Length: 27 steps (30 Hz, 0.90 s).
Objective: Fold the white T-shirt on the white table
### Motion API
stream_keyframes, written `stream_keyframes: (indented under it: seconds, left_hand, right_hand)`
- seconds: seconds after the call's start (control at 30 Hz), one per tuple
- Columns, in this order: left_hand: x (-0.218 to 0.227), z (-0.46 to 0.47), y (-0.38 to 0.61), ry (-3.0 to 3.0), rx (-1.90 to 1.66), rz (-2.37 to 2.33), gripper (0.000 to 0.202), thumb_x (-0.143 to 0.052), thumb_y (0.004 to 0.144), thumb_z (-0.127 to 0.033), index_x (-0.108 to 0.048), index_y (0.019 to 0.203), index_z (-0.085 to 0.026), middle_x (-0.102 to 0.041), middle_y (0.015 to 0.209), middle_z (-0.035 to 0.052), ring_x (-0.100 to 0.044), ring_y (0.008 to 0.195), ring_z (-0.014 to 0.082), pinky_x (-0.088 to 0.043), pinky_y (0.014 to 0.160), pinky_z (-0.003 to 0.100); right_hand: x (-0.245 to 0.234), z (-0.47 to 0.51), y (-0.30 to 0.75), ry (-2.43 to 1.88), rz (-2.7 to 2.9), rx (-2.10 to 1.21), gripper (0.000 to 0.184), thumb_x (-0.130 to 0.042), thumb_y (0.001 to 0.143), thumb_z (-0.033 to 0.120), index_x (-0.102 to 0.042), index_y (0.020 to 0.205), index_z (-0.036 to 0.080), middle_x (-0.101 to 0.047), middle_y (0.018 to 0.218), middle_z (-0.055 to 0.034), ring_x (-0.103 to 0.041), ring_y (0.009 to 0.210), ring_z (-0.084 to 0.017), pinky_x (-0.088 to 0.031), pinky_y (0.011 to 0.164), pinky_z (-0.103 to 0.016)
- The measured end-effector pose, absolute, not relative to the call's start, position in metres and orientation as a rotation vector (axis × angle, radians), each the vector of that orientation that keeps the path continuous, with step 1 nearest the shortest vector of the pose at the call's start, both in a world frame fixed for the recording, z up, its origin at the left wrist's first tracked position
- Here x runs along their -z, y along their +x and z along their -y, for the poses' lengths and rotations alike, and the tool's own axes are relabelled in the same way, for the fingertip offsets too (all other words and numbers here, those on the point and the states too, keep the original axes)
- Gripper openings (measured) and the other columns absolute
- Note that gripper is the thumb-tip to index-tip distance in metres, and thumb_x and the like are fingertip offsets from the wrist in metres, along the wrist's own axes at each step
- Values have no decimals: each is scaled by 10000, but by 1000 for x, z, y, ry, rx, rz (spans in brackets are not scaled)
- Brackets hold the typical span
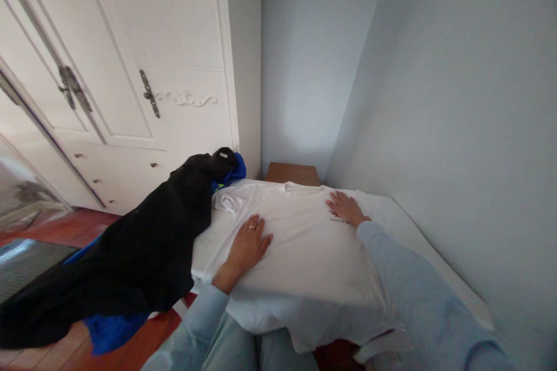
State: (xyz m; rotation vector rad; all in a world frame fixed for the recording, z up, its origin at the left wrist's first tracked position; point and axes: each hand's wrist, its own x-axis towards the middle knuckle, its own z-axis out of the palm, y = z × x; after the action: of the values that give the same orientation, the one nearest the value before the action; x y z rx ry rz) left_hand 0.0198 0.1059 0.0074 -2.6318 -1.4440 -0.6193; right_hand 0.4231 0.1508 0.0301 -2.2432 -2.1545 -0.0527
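A white T-shirt (pixel 296 249) lies spread over a white table (pixel 413 232), its collar toward the far edge and its hem hanging over the near edge. My left hand (pixel 249 246), with a ring on one finger, rests flat on the shirt's left side, fingers stretched out. Near the shirt's upper right, my right hand (pixel 346 207) lies open and flat, partly covering a small dark print. The shirt's left sleeve looks bunched up. Both hands press on the cloth without gripping it.
Black clothing (pixel 161 232) with blue cloth (pixel 115 330) under it drapes off the table's left side toward the floor. A white wardrobe (pixel 187 23) stands behind at left. A grey-blue wall (pixel 456 98) borders the right. Behind the table sits a brown wooden piece (pixel 292 173).
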Motion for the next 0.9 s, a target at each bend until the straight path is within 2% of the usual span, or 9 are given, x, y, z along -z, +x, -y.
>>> stream_keyframes:
  seconds: [0.13,0.27,0.33,0.4,0.5,0.57,0.7,0.83,0.9]
  left_hand:
    - [-8,-103,21,-2602,600,1432,588,-412,1013,-477,-531,1409,-58,-476,1498,231,-436,1414,337,-388,1151,470]
    - [-11,-102,24,-2528,577,1482,583,-424,1010,-475,-557,1400,-61,-487,1481,248,-436,1407,370,-375,1148,490]
    - [-13,-101,25,-2504,540,1491,574,-425,1010,-468,-571,1396,-69,-500,1472,243,-432,1405,387,-351,1156,514]
    - [-14,-101,25,-2489,507,1500,573,-426,1010,-465,-571,1403,-75,-502,1473,236,-428,1406,396,-332,1162,532]
    - [-16,-102,25,-2497,474,1506,581,-434,1006,-467,-560,1418,-77,-491,1487,229,-422,1411,392,-328,1165,528]
    - [-17,-104,26,-2507,460,1514,581,-442,1003,-470,-563,1417,-80,-488,1491,225,-421,1414,387,-329,1166,518]
    - [-19,-106,26,-2514,455,1537,578,-455,997,-473,-571,1408,-84,-494,1488,218,-422,1414,379,-334,1164,507]
    - [-19,-106,26,-2510,487,1518,570,-481,986,-470,-582,1392,-82,-504,1475,226,-437,1404,377,-342,1159,505]
    - [-19,-107,26,-2508,507,1510,564,-484,984,-467,-589,1381,-81,-509,1468,229,-443,1400,374,-343,1159,504]
  right_hand:
    - [-28,-153,427,-2296,2123,36,532,-293,1042,416,-402,1530,236,-327,1621,-135,-267,1510,-295,-291,1180,-559]
    - [-36,-151,428,-2300,2046,67,485,-321,1047,394,-504,1458,213,-450,1555,-103,-378,1454,-240,-326,1179,-394]
    - [-44,-147,433,-2330,1950,144,471,-323,1048,366,-538,1416,166,-522,1489,-123,-439,1402,-240,-322,1166,-345]
    - [-54,-140,443,-2406,1789,234,461,-318,1035,271,-533,1403,99,-546,1441,-183,-471,1361,-279,-330,1147,-373]
    - [-64,-124,467,-2579,1537,248,474,-340,964,118,-529,1391,38,-567,1369,-274,-538,1279,-345,-417,1044,-456]
    - [-66,-111,484,-2665,1470,152,470,-403,935,109,-550,1379,58,-622,1287,-274,-603,1196,-346,-473,961,-460]
    - [-65,-90,502,-2623,1587,-10,450,-510,926,154,-594,1367,182,-671,1277,-161,-625,1189,-254,-466,973,-347]
    - [-66,-83,506,-2546,1538,-1,290,-496,913,127,-727,1085,156,-700,1177,-181,-624,1170,-285,-445,986,-382]
    - [-70,-83,508,-2494,1439,18,205,-526,868,109,-727,902,132,-708,1095,-202,-625,1143,-302,-451,971,-393]
